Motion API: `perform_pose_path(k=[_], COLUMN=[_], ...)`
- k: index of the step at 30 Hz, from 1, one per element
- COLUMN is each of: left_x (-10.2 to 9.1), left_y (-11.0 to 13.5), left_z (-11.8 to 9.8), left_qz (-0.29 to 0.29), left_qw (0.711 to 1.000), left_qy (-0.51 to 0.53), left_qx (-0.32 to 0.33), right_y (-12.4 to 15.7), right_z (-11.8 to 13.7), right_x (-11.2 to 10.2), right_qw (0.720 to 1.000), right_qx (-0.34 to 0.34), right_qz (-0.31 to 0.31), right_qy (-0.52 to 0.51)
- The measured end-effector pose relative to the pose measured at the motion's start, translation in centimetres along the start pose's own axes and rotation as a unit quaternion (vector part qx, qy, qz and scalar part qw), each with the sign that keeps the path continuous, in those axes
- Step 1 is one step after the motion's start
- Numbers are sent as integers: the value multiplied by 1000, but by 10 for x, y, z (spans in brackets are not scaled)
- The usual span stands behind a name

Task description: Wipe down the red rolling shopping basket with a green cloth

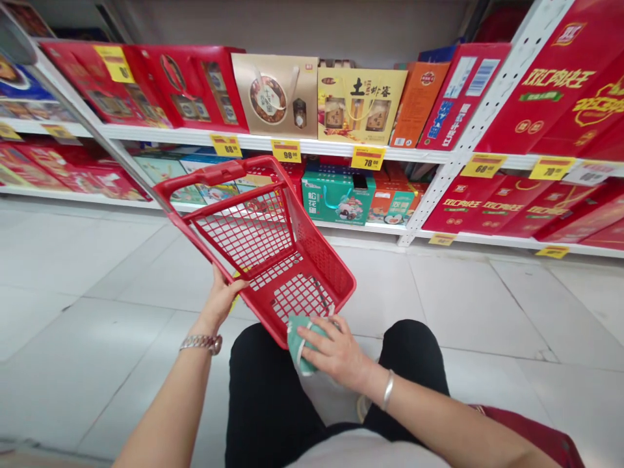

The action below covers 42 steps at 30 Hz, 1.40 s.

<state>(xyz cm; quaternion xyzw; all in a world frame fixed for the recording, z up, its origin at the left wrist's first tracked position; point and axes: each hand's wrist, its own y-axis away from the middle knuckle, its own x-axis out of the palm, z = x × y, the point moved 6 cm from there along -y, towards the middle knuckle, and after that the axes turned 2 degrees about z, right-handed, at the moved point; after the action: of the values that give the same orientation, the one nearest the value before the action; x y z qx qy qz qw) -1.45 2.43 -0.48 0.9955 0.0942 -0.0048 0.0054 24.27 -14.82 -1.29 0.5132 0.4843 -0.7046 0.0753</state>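
A red plastic shopping basket (322, 250) with mesh sides stands tilted in front of my knees, with a long grey pole-like handle (104, 143) running up to the left. My left hand (220, 299) grips the basket's near left rim, thumb over the edge. In my right hand (336, 348) is a green cloth with white edging (301, 344), pressed against the basket's near corner. The fingers lie over the cloth. Inside, the basket shows only its grid floor and a thin dark strip.
Ahead run white store shelves (292, 148) with boxed goods, such as a gold gift box (275, 120) and a green box (336, 201). Yellow price tags (368, 158) hang on the shelf edges. Pale floor tiles (458, 299) lie around. Something dark red (531, 432) sits at lower right.
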Motion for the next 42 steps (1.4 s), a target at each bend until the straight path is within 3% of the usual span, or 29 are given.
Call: perform_pose_path(k=[4, 8, 11, 14, 18, 21, 24, 28, 35, 37, 39, 40, 42], left_x=[0, 2, 4, 5, 8, 11, 16, 27, 53, 55, 50, 47, 51], left_y=[-2, -3, -4, -7, -9, -10, -12, -18, -44, -46, -36, -23, 10], left_z=[4, 7, 7, 4, 0, 0, 0, -1, -3, -3, 3, 8, 23], left_qz=[15, 30, 42, 48, 69, 82, 90, 128, 198, 148, 46, -12, -41], left_qw=[1000, 999, 999, 999, 997, 995, 994, 988, 977, 988, 996, 993, 989], left_qy=[6, 9, 13, 18, 39, 48, 61, 76, 74, 22, -53, -89, -97], left_qx=[-21, -23, -19, -11, -11, -14, -23, -34, -28, -28, -58, -82, -104], right_y=[25, 37, 33, 14, -26, -49, -54, -37, 21, 33, 39, 39, 38], right_z=[-49, -110, -129, -107, -38, 9, 33, 28, -34, -47, -55, -56, -57], right_x=[-21, -42, -52, -53, -36, -13, 0, -11, -43, -46, -46, -45, -42], right_qw=[1000, 996, 993, 993, 997, 999, 998, 999, 998, 998, 997, 996, 994], right_qx=[3, 64, 110, 114, 63, 25, 7, 9, 47, 55, 61, 66, 80], right_qz=[0, 2, 9, -5, -34, 0, 39, 27, 5, -1, -11, -19, -42], right_qy=[31, 65, 49, 7, -36, -43, -41, -36, 37, 44, 50, 53, 57])
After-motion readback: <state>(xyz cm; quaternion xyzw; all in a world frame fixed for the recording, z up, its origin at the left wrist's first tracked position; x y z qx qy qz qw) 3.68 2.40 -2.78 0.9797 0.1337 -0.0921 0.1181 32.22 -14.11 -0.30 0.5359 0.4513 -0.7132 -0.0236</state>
